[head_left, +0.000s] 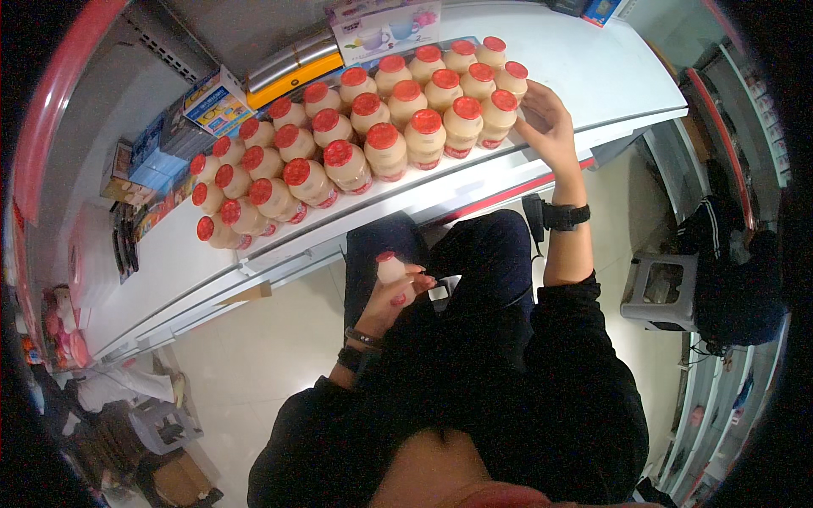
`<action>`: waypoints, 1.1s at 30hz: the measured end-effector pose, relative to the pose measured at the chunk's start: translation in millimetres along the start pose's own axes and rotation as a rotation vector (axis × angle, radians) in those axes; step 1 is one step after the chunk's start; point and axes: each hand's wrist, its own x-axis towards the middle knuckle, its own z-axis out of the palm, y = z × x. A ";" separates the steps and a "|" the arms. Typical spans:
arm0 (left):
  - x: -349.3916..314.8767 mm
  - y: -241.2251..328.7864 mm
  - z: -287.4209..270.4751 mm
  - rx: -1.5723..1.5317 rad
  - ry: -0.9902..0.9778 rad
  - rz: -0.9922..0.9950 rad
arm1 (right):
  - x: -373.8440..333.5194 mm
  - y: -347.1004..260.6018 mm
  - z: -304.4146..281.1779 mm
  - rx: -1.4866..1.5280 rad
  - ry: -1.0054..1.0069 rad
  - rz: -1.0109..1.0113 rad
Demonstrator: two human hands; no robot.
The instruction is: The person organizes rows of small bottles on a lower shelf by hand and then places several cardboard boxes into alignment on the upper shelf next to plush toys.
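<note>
Several small cream bottles with red foil caps stand in tight rows on a white shelf. My right hand reaches up to the right end of the rows, fingers touching the end bottle. My left hand is held low near my body, closed around one small cream bottle with a red cap. A black watch sits on my right wrist and dark bands on my left.
Boxed goods and a printed carton lie behind the bottles. A grey plastic stool stands on the pale floor at right, another stool at lower left. Shelving runs along the right edge.
</note>
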 end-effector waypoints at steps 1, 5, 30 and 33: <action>0.5 -0.8 -1.2 -0.010 -0.005 0.003 | -0.1 0.1 -0.1 0.017 -0.002 0.001; 1.2 -1.7 -2.3 -0.023 0.006 -0.001 | 0.6 0.2 1.0 0.023 -0.006 0.005; -0.8 3.3 -0.1 0.132 -0.037 0.014 | -4.5 -7.0 -15.0 0.089 0.141 -0.069; -1.0 5.3 6.2 0.103 -0.001 0.007 | -33.8 -19.5 -16.7 0.033 0.328 -0.127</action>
